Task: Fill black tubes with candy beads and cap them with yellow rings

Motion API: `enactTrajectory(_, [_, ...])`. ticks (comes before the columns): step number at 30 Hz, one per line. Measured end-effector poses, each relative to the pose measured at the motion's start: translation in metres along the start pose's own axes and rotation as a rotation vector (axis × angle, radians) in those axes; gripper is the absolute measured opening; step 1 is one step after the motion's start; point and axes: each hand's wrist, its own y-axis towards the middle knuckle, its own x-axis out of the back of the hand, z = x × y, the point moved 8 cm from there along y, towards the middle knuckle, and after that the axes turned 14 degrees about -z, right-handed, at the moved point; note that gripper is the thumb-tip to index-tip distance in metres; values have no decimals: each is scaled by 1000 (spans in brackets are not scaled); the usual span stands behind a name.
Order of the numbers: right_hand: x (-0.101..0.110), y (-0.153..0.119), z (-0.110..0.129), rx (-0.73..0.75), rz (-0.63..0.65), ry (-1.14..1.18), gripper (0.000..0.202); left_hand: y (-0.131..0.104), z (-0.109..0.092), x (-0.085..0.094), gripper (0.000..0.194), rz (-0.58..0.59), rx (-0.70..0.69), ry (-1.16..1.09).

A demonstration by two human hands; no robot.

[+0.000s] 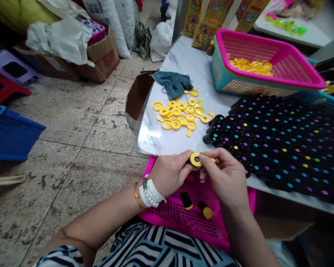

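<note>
Over my lap, my left hand grips a small black tube, mostly hidden by the fingers. A yellow ring cap with a tab sits on the tube's end, a purple dot showing in its hole. My right hand pinches this cap between thumb and fingers. Below both hands is a pink mesh basket, holding a black tube with a yellow end and another yellow-capped tube. Loose yellow ring caps lie scattered on the marble-patterned table ahead.
Many black tubes with coloured dots are packed across the table's right side. Behind them stands a pink basket of yellow caps, nested in a blue one. A teal cloth lies near the left edge. An open carton is beside the table.
</note>
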Motion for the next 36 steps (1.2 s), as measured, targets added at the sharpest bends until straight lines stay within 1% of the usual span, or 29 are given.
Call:
enactTrajectory(2, [-1, 0, 1, 9, 12, 3, 16, 2, 0, 2, 14, -6, 16, -33])
enactTrajectory(4, [-1, -1, 0, 11, 15, 16, 16, 4, 1, 4, 14, 14, 64, -82])
enactTrajectory(6, [0, -1, -2, 12, -2, 20, 16, 6, 3, 2, 13, 78, 169, -179])
enactTrajectory(8, [2, -2, -4, 20, -27, 12, 16, 7, 7, 0, 18, 121, 292, -277])
enactTrajectory(9, [2, -2, -4, 27, -34, 7, 16, 9, 10, 0, 22, 117, 336, -301])
enactTrajectory(11, [2, -2, -5, 39, -39, 11, 15, 11, 13, 1, 26, 72, 363, -298])
enactTrajectory(13, [1, -2, -7, 36, -27, 19, 15, 12, 13, 1, 26, 38, 330, -276])
enactTrajectory(15, [-2, -3, -9, 17, -1, 22, 16, 10, 9, 1, 25, 22, 264, -256])
enactTrajectory(17, [-5, -4, -10, 1, 22, 48, 19, 7, 2, 5, 27, -33, 148, -201])
enactTrajectory(20, [-4, -6, -13, -29, 5, 171, 24, 3, -7, 10, 33, -139, -47, -55])
enactTrajectory(22, [-1, -8, -17, -87, -12, 301, 31, 0, -8, 10, 34, -184, -107, 8])
enactTrajectory(24, [0, -11, -21, -152, -5, 430, 32, 0, -7, 9, 33, -206, -118, 1])
enactTrajectory(26, [-3, -11, -21, -209, 52, 490, 28, 2, -6, 9, 30, -207, -114, -30])
enactTrajectory(28, [-9, -9, -19, -250, 138, 469, 26, 4, -5, 8, 27, -185, -104, -42])
enactTrajectory(31, [-17, -6, -17, -325, 248, 391, 30, 6, -4, 8, 24, -163, -102, -53])
enactTrajectory(34, [-22, -6, -19, -427, 306, 328, 35, 3, -3, 7, 28, -156, -85, -57])
enactTrajectory(36, [-24, -5, -22, -471, 300, 289, 39, 1, -1, 5, 31, -143, -63, -54])
